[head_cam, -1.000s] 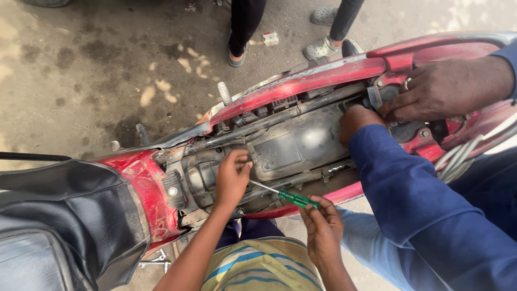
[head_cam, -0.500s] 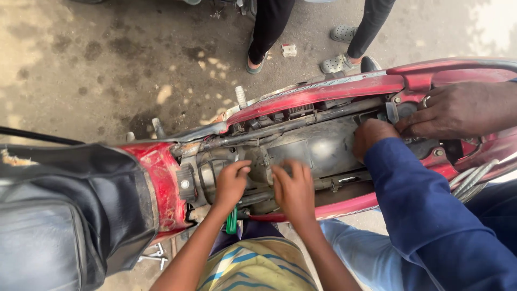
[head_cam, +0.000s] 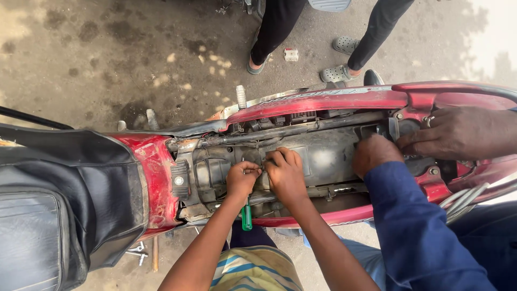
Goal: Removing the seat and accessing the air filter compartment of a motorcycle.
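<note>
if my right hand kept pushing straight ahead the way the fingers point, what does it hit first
Likely the grey plastic housing under the removed seat: the right hand points up and slightly left, fingertips already at it. Beyond that lies the dark frame rail. Depth is hard to judge.

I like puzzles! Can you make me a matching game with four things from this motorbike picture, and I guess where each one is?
Things:
1. green-handled screwdriver
2. black seat
3. co-worker's blue sleeve
4. small white block

Places:
A. on the ground near the standing person's feet
B. at the right, reaching into the open frame
C. tipped up at the left end of the bike
D. hanging below the left hand

Pairs: 1-D, 2-C, 3-B, 4-A.

The right hand works beside the left one, inside the red motorbike.
</note>
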